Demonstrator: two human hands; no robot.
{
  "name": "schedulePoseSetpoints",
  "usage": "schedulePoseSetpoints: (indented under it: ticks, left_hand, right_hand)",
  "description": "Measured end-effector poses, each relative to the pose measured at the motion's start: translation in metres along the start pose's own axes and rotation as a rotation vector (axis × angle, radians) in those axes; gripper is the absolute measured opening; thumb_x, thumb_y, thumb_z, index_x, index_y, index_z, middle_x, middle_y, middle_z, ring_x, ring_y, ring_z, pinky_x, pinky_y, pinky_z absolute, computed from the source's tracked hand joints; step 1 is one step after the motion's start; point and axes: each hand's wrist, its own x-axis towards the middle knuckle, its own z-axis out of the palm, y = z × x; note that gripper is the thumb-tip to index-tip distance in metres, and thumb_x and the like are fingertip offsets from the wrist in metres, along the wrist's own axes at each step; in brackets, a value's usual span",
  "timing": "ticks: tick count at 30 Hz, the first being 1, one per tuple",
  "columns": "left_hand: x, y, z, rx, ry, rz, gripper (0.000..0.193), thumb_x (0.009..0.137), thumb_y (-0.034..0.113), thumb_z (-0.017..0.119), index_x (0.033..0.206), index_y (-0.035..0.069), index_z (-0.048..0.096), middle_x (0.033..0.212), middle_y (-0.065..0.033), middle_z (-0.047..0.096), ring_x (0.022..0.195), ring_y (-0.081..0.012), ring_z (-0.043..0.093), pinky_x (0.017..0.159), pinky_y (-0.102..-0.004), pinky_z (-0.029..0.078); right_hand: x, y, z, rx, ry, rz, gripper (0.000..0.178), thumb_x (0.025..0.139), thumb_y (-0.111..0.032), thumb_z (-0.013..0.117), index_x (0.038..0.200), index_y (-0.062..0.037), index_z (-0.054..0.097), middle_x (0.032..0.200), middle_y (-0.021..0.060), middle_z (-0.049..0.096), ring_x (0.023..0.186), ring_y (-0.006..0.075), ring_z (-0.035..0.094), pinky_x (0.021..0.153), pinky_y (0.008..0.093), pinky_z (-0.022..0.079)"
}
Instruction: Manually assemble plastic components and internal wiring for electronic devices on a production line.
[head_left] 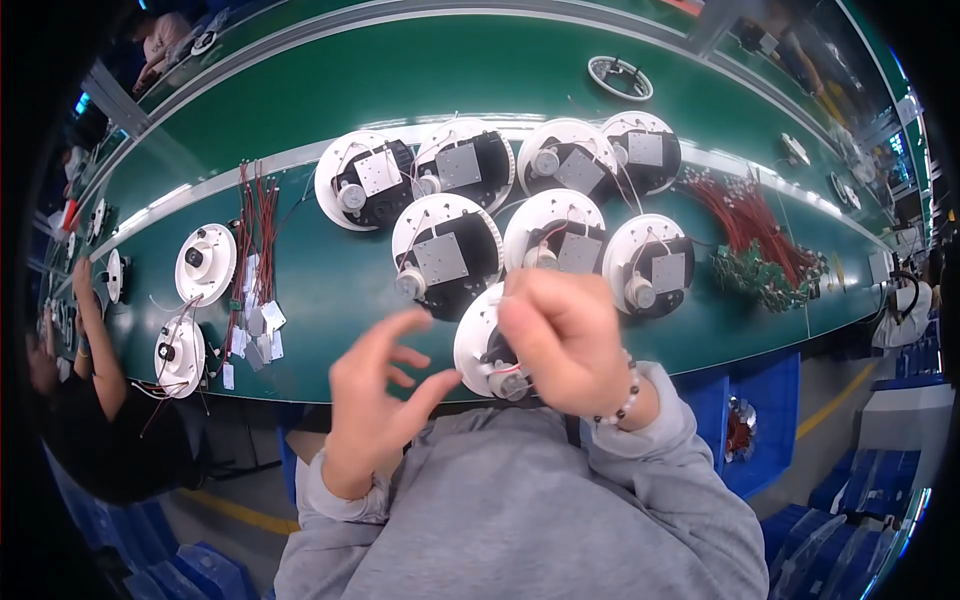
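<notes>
White round unit at green table's near edge, right of the open, spread left hand, partly hidden by the nearer right hand, curled closed, contents can't tell.

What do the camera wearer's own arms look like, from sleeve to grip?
Both arms wear light grey sleeves ending at the wrists. The left grip and right grip are ungloved. A bracelet of dark and pale beads circles the right wrist.
</notes>
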Motion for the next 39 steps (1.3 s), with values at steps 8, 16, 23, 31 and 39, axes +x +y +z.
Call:
schedulePoseSetpoints:
  ticks: [8,16,23,31,39]
  left_hand:
    - [0.056,0.034,0.011,0.017,0.27,0.599,0.044,0.066,0.028,0.069,0.096,-0.002,0.061,0.087,-0.016,0.06,0.066,-0.0217,0.06,0.054,-0.0268,0.049]
    - [0.082,0.027,-0.003,-0.254,0.039,0.394,0.019,0.064,-0.005,0.068,0.082,-0.004,0.064,0.07,-0.0113,0.058,0.052,-0.0134,0.055,0.044,-0.0198,0.043]
    - [0.077,0.023,-0.002,-0.124,0.157,0.376,0.014,0.06,-0.004,0.071,0.072,-0.001,0.064,0.066,-0.0096,0.059,0.054,-0.0125,0.055,0.047,-0.0203,0.041]
    - [0.051,0.0,0.013,0.075,0.067,-0.011,0.02,0.069,0.008,0.066,0.085,-0.002,0.062,0.071,-0.0098,0.062,0.05,-0.0144,0.055,0.045,-0.0236,0.041]
    - [0.029,-0.022,0.039,-0.117,-0.091,-0.228,0.022,0.075,0.01,0.061,0.091,-0.004,0.059,0.058,-0.0107,0.058,0.044,-0.0129,0.055,0.043,-0.0231,0.04]
  right_hand:
    - [0.007,0.0,-0.007,-0.134,-0.087,-0.06,0.009,0.075,0.004,0.043,0.083,0.0039,0.049,0.062,0.0134,0.049,0.048,0.0285,0.05,0.043,0.0313,0.039]
    - [0.003,0.015,-0.021,-0.082,-0.151,0.014,0.006,0.075,0.003,0.048,0.081,0.0028,0.048,0.061,0.0126,0.049,0.045,0.0228,0.048,0.042,0.0291,0.037]
    - [-0.001,0.027,-0.026,-0.208,0.033,-0.14,0.016,0.065,0.0,0.066,0.08,-0.0034,0.063,0.064,0.0067,0.057,0.049,0.0158,0.05,0.043,0.0247,0.038]
    - [-0.038,0.017,-0.044,-0.375,0.064,0.007,0.014,0.062,0.002,0.067,0.075,-0.0018,0.063,0.062,0.0062,0.057,0.053,0.0156,0.053,0.045,0.0238,0.039]
    - [-0.048,0.04,-0.033,-0.58,0.064,0.036,0.014,0.064,0.004,0.065,0.076,-0.0017,0.061,0.066,0.0072,0.056,0.052,0.0185,0.053,0.046,0.026,0.04]
